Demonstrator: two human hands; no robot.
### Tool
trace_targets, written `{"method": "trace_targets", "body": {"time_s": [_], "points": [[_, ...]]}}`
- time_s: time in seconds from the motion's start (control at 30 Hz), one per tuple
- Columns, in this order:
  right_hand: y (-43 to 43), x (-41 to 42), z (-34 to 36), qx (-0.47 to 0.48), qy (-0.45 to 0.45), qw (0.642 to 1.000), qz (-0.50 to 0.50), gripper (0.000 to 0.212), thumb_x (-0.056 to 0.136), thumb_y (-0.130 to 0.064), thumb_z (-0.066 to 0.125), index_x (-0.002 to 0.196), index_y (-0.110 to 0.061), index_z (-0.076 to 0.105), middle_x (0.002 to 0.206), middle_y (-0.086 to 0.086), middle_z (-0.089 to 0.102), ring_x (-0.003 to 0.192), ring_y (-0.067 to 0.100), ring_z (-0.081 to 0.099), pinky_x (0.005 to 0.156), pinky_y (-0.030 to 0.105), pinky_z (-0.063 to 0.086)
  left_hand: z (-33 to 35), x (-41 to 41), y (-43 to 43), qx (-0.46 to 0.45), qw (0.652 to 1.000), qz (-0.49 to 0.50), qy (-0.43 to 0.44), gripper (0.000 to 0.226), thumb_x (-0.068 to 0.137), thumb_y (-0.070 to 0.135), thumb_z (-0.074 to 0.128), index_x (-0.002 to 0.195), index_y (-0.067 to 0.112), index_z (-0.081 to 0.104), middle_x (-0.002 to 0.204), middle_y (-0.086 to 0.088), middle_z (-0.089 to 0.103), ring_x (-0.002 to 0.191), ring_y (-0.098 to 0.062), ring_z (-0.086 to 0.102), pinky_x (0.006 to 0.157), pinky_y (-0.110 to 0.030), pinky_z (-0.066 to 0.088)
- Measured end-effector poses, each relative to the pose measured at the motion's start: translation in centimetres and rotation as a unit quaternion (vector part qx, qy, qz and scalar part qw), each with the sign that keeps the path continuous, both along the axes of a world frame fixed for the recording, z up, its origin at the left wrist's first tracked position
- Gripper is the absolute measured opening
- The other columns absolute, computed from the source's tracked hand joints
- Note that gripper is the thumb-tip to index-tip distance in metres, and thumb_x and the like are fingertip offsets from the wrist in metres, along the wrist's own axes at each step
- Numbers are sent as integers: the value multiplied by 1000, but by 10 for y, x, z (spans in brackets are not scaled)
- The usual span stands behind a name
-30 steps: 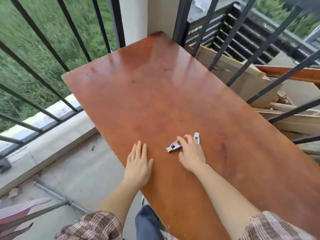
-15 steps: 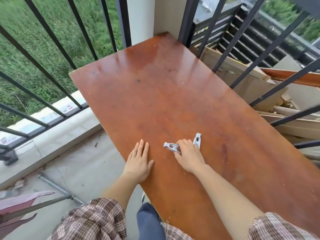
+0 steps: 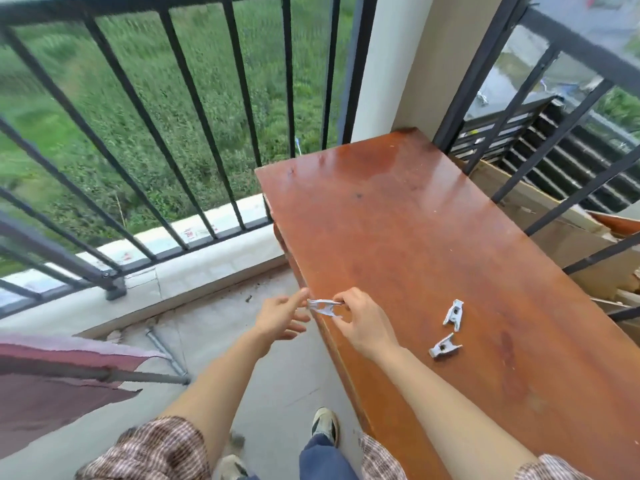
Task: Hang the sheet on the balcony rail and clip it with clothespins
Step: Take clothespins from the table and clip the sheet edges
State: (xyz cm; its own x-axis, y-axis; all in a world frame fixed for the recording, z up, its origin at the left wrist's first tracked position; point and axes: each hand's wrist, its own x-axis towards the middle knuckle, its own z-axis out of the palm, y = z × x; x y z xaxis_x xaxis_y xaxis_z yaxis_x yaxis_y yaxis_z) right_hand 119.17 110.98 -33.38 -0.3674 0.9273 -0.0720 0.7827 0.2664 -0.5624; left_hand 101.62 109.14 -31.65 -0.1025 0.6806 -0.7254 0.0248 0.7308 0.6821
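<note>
Right hand point(image 3: 363, 323) grip pinching clothespin point(image 3: 323, 307) over bench point(image 3: 398, 237) edge. Left hand point(image 3: 280, 315) grip spread, fingertips by clothespin end. Spare clothespins point(image 3: 453, 315) on bench. Maroon cloth point(image 3: 52, 375) low left, maybe sheet. Risk: fumbled handover drops clothespin to floor.

table point(image 3: 450, 254): right of balcony rail point(image 3: 194, 98)
held clothespin point(image 3: 323, 307): over table's left edge, between left hand point(image 3: 280, 318) and right hand point(image 3: 363, 323)
loose clothespins point(image 3: 453, 315): two on table, right of hands
sheet point(image 3: 52, 375): far left, below balcony rail
</note>
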Motion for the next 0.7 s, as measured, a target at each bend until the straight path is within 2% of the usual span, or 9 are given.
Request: {"method": "trace_targets", "body": {"time_s": [0.1, 0.2, 0.27, 0.37, 0.43, 0.53, 0.63, 0.67, 0.7], "points": [[-11, -38, 15, 72, 18, 994, 74, 26, 74, -16, 70, 99, -12, 65, 96, 3, 63, 93, 26, 61, 73, 33, 49, 14, -35, -23, 34, 997, 57, -38, 28, 89, 34, 62, 91, 7, 68, 76, -8, 68, 54, -11, 62, 51, -17, 50], [-22, -77, 28, 52, 52, 992, 98, 32, 73, -22, 73, 102, -15, 62, 96, -3, 60, 89, 18, 59, 72, 25, 45, 30, -72, -47, 74, 987, 126, -63, 13, 85, 14, 67, 87, 1, 68, 73, -12, 68, 56, -13, 64, 56, -18, 54], [-29, -104, 42, -67, 137, 987, 53, 38, 74, -27, 75, 109, -17, 62, 94, -6, 60, 84, 14, 59, 70, 18, 44, 39, -100, -63, 104, 982, 148, -60, 9, 84, 8, 67, 88, 0, 69, 76, -16, 66, 63, -17, 64, 61, -19, 56], [-37, -149, 63, -311, 243, 919, -3, 33, 87, -29, 67, 107, -4, 65, 84, 0, 64, 72, 16, 59, 59, 18, 43, 55, -140, -87, 143, 974, 168, -44, 7, 84, 8, 67, 89, 3, 70, 80, -14, 68, 69, -18, 67, 66, -20, 57], [-44, -178, 73, -372, 255, 893, 11, 32, 89, -29, 62, 98, 2, 67, 74, 6, 65, 61, 15, 59, 51, 18, 41, 65, -165, -102, 161, 970, 178, -38, 8, 84, 8, 67, 91, 4, 70, 81, -11, 69, 70, -16, 69, 67, -20, 57], [-52, -216, 82, -413, 272, 869, 35, 19, 86, -24, 66, 86, -5, 68, 68, 9, 64, 55, 14, 57, 49, 18, 40, 77, -198, -125, 175, 965, 191, -26, 14, 85, 11, 67, 97, 4, 69, 84, -9, 70, 72, -15, 69, 65, -19, 56], [-60, -251, 86, -410, 257, 872, 72, 15, 84, -23, 69, 79, -9, 68, 65, 7, 62, 54, 14, 55, 51, 20, 39, 82, -229, -147, 184, 963, 168, 100, 23, 90, 18, 62, 108, 5, 68, 83, -4, 70, 73, -12, 65, 66, -19, 53], [-62, -262, 85, -398, 255, 878, 73, 17, 84, -24, 69, 78, -8, 67, 65, 6, 60, 53, 13, 53, 52, 21, 38, 81, -242, -154, 194, 950, 127, 207, 25, 91, 22, 60, 110, 8, 69, 85, -2, 70, 75, -11, 63, 68, -20, 51], [-64, -273, 84, -382, 253, 886, 71, 19, 84, -24, 70, 77, -7, 65, 64, 6, 58, 51, 12, 50, 51, 21, 37, 80, -257, -160, 205, 915, 58, 343, 24, 91, 23, 59, 110, 12, 69, 90, 0, 71, 82, -12, 62, 72, -23, 49]]}}
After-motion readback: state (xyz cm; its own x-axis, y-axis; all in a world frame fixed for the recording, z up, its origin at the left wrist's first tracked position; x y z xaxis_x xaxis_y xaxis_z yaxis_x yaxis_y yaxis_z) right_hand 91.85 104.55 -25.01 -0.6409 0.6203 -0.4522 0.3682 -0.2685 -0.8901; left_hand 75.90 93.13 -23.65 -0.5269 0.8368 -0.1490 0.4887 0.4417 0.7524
